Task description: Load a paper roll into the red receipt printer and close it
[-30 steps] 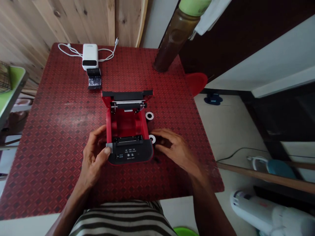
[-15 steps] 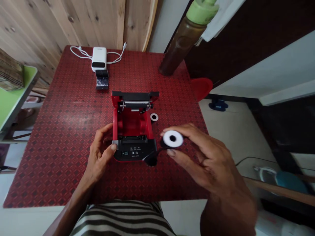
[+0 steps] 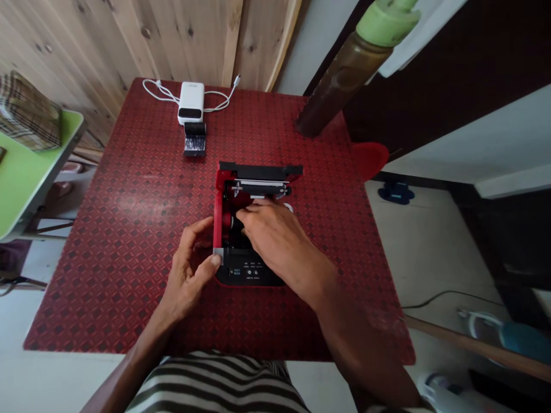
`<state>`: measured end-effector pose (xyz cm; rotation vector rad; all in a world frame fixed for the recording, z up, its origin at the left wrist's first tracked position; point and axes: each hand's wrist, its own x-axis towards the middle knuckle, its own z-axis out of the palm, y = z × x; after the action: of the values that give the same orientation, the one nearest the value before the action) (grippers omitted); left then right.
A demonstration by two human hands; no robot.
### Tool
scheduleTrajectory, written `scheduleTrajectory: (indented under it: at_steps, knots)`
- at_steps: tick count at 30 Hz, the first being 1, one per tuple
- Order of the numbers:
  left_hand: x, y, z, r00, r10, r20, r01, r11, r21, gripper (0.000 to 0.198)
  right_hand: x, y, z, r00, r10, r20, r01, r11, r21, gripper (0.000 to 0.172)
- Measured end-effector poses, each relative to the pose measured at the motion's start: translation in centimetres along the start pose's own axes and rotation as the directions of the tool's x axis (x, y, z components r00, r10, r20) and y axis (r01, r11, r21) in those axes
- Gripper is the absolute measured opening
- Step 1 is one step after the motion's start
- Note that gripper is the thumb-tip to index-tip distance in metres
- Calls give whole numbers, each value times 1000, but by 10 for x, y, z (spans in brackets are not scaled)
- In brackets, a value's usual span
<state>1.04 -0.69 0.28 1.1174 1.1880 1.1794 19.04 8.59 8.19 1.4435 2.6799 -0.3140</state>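
A small red and black label printer [image 3: 249,269] stands on the table with its lid [image 3: 260,172] raised. My left hand [image 3: 191,267] grips its left front corner, thumb on top and fingers along the side. Reaching down into the open bay, my right hand [image 3: 282,238] has its fingers closed around a black roll [image 3: 236,225]. Only the roll's dark left part with a pale end shows; the hand covers the rest. A second roll with a white end [image 3: 288,207] stands beside the printer, mostly hidden behind my right hand.
On the red patterned table [image 3: 129,258] lie a white power bank [image 3: 191,100] with a cable and a curled black strip [image 3: 195,140]. A tall brown bottle with a green cap [image 3: 344,77] stands at the back right. A green table [image 3: 38,166] is at left.
My right hand has moved left with the black roll, from beside the printer into its open bay. My left hand stays on the printer's corner. The view has shifted slightly.
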Motion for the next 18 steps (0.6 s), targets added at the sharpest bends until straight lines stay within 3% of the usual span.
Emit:
scheduleTrajectory:
  at_steps: [4,12,15,18]
  knots:
    - [-1,-1,0,1000,-17,-10,17,1000,16,61,8,4,3,998,16,60,-19,998,52,31]
    - [-1,0,0,1000,-23,-14,23,1000,3,61,-26,24,4,975,-112,-192,169,934,316,40]
    - [0,-1,0,1000,-13,-16,13,1000,2,60,-40,29,0,960,-185,-208,250,903,350,39]
    - [1,-2,0,1000,0,-19,0,1000,6,60,-39,29,4,966,-174,-192,229,919,320,33]
